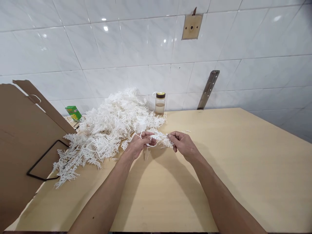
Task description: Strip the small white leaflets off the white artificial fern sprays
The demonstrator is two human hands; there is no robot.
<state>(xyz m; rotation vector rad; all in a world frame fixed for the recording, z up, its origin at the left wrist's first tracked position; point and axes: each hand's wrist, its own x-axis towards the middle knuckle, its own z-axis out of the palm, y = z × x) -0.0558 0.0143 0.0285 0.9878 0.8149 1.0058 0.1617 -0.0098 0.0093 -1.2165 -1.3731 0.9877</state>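
Between my hands, just above the table, is a white artificial foliage sprig [161,139] with fine feathery tips. My left hand [142,143] is closed on its left end, and a thin white stem loops out by the fingers. At the sprig's right end, my right hand [181,143] pinches the tips between thumb and fingers. A large heap of the same white artificial foliage [114,120] lies on the table to the left, reaching back to the wall and close behind my left hand.
A cardboard box [24,139] stands at the left, with a black wire frame [36,177] against it. Behind the heap are a green packet [73,113] and a jar of cloudy liquid [160,104]. A metal bracket [208,90] leans on the tiled wall above the wooden table [243,156].
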